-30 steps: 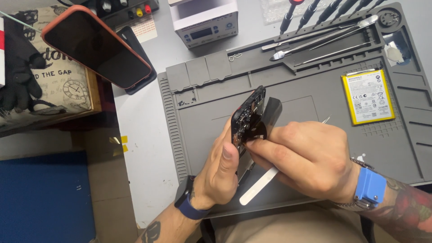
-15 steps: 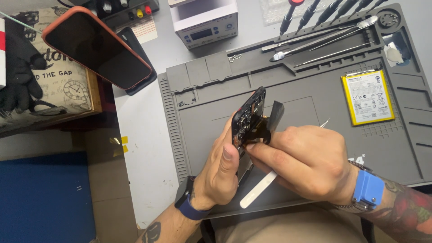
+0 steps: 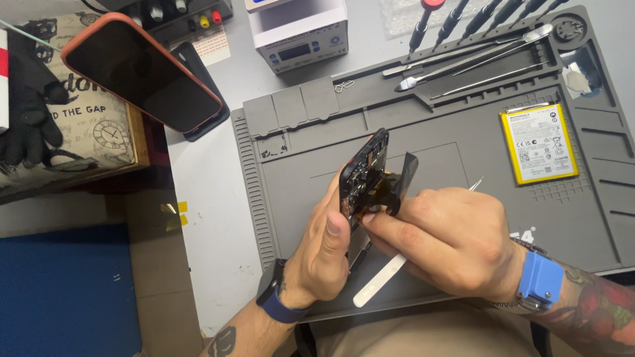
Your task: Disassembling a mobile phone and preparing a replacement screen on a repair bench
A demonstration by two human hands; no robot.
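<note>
Left hand (image 3: 324, 254) grips an opened phone frame (image 3: 362, 175) on edge above the grey work mat (image 3: 297, 192), exposing its interior. Right hand (image 3: 450, 241) pinches a dark flex part (image 3: 397, 182) against it, a white spudger (image 3: 380, 281) tucked beneath. Beyond lie a yellow-edged battery (image 3: 539, 142) and metal tools (image 3: 476, 59).
</note>
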